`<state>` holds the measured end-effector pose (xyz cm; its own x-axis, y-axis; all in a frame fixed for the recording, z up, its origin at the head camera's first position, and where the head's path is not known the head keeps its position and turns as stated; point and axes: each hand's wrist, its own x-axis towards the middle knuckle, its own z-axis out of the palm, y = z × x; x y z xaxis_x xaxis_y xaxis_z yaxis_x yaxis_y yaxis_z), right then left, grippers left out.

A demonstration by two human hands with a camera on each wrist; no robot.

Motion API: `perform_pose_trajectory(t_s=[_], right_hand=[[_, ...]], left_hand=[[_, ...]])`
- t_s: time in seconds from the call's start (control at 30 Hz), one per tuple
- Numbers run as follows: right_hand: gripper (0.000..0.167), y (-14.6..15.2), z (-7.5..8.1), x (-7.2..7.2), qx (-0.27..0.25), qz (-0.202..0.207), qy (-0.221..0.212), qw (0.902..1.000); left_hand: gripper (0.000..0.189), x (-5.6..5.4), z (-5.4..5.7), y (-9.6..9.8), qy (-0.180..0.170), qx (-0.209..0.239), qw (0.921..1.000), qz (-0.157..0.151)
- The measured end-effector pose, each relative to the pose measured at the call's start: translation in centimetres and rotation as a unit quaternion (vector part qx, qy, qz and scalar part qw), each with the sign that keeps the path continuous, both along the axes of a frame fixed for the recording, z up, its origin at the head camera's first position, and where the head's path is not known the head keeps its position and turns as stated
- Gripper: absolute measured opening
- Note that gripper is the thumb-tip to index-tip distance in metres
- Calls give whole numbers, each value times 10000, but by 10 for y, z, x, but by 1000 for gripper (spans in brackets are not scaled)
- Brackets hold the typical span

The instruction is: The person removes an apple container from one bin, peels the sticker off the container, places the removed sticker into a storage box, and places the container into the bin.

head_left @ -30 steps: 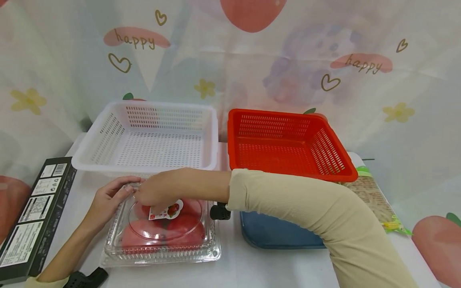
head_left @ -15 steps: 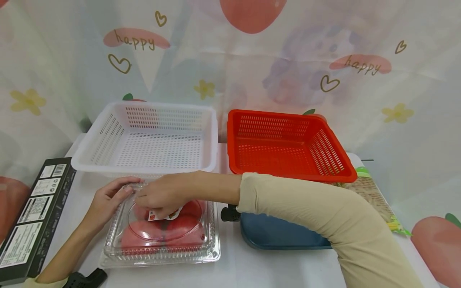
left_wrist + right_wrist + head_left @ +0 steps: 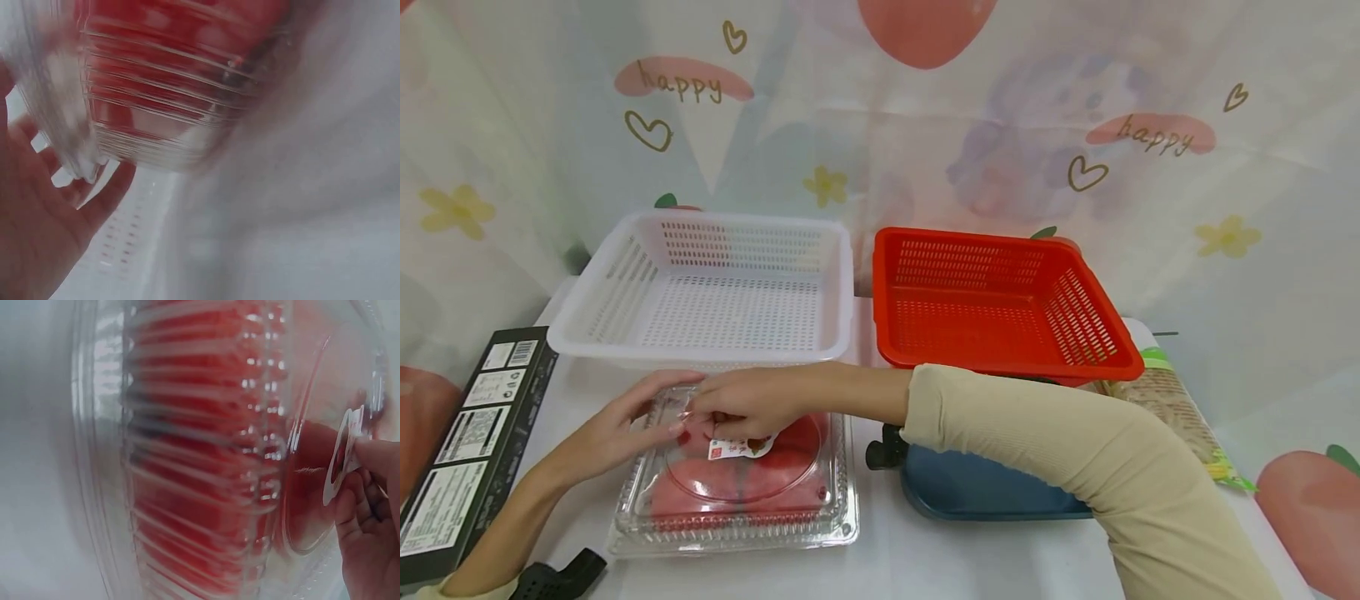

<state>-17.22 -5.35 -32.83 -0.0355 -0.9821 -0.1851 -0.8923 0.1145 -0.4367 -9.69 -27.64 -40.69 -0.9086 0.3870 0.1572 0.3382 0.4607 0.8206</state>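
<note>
A clear, ribbed plastic clamshell box (image 3: pixel 737 533) stands on the table, with several round red fruits (image 3: pixel 782 475) showing through its lid. An oval white paper label (image 3: pixel 730 450) with a red fruit picture is stuck on the lid. My right hand (image 3: pixel 752 400) is over the lid; in the right wrist view its thumb and curled fingers (image 3: pixel 351 522) pinch the label's edge. At the box's far left corner is my left hand (image 3: pixel 606 442), its thumb stretched over the lid. In the left wrist view its fingers (image 3: pixel 115 190) spread loosely around the corner.
Behind the box stands a white perforated basket (image 3: pixel 842 325), and a red basket (image 3: pixel 883 325) is to its right. A blue tray (image 3: pixel 985 492) lies below my right forearm. A black box (image 3: pixel 471 433) is far left, a food packet (image 3: pixel 1172 408) far right.
My left hand has loosened at the box corner, its thumb extending toward the label and its wrist shifting left. My right hand has moved slightly right along the label. The box stays put.
</note>
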Motion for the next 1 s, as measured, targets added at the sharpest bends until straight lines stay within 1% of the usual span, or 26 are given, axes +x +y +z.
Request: perform_pose_trajectory(t_s=[0.07,0.17,0.23,0.33,0.5,0.6,0.77,0.87,1.0], right_hand=[[8,1,-2,-1,-52,-60,-239,9997],[7,2,-4,-3,-146,-53,-518,9985],[6,4,-6,-4,-217,-52,-810,9965],[8,6,-8,-6,-464,19,-1114,9927],[12,8,-11,-8,-829,177,-1331,9875],[15,9,-12,-8,-932,253,-1487,9842],[13,12,-14,-8,-872,210,-1670,9819],[11,14,-14,-8,-745,144,-1870,9794],[12,16,-15,-9,-623,107,-2443,9676]], left_hand=[[55,1,2,0,-95,-107,9999,-85],[55,1,1,0,-170,-104,9997,-154],[55,0,0,0,-232,-106,9995,-164],[54,-1,0,-1,-334,-47,9990,-278],[52,-2,0,-1,-557,88,9975,-424],[52,-2,0,-1,-643,83,9971,-392],[52,-1,-1,-1,-659,52,9972,-349],[52,-1,-2,0,-692,106,9969,-369],[52,-1,-1,0,-693,129,9968,-383]])
